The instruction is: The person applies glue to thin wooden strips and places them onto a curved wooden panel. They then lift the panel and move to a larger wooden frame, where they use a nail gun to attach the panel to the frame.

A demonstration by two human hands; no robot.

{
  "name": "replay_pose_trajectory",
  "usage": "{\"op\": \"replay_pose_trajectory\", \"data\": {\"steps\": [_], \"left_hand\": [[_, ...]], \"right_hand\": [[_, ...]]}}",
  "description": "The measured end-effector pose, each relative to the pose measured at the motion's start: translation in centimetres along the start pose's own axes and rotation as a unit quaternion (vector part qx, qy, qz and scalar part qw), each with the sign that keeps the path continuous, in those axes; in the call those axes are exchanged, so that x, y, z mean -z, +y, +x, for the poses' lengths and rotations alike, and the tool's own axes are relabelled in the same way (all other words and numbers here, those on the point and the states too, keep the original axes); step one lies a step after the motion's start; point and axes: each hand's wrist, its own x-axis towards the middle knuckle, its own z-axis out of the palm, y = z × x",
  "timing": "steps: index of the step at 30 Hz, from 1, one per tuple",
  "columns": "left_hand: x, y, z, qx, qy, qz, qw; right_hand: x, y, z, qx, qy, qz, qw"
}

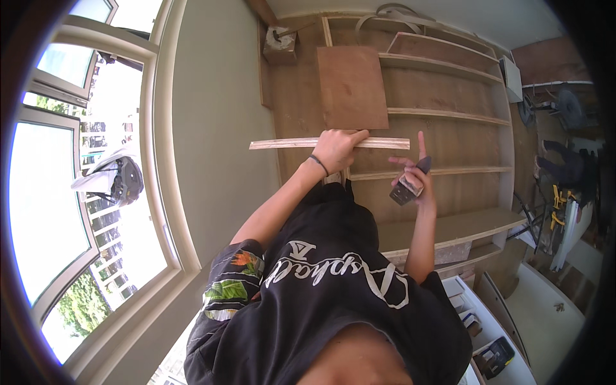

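Observation:
Across my front lies a long, thin, pale wooden strip (282, 144), held level. My left hand (337, 153) grips it near its middle, fingers wrapped over it, with a dark band at the wrist. To the right, just below the strip's right end, my right hand (420, 185) is closed around a small dark-grey, flat-sided block (403, 192) with a tan part. Its index finger points up, and the block's exact kind is unclear. A reddish-brown board (353, 88) lies just beyond my left hand, on a wooden shelf frame (449, 115).
A small wooden box (280, 50) with a hammer-like tool on it stands at the far left of the frame. At left is an open window (48, 199). Yellow clamps (557, 206) sit at right. A white drawer unit (478, 321) holding tools is at lower right.

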Motion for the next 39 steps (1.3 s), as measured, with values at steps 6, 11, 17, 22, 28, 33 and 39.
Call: {"op": "replay_pose_trajectory", "data": {"steps": [6, 11, 17, 22, 28, 33, 39], "left_hand": [[0.0, -5.1, 9.1, -0.084, -0.170, 0.068, 0.980], [-0.4, -9.1, 15.9, -0.187, -0.254, 0.095, 0.944], [-1.3, -14.5, 22.5, -0.283, -0.337, 0.088, 0.894], [-4.1, -17.1, 24.9, -0.350, -0.376, 0.102, 0.852], [-5.7, -18.1, 27.2, -0.383, -0.414, 0.153, 0.812], [-3.8, -17.9, 28.8, -0.374, -0.423, 0.120, 0.817], [-4.5, -19.3, 29.9, -0.237, -0.362, -0.051, 0.900]], "right_hand": [[-0.1, -0.1, 3.5, 0.009, 0.022, 0.039, 0.999], [-1.0, 2.5, 8.2, 0.008, 0.130, -0.015, 0.991], [-4.8, 4.1, 13.2, -0.005, 0.236, 0.089, 0.968], [-5.7, 7.3, 16.0, 0.018, 0.308, 0.184, 0.933], [-5.9, 10.7, 18.1, 0.083, 0.358, 0.132, 0.921], [-6.9, 9.7, 18.3, 0.092, 0.376, 0.096, 0.917], [-7.6, 6.3, 20.9, 0.110, 0.421, 0.086, 0.897]]}}
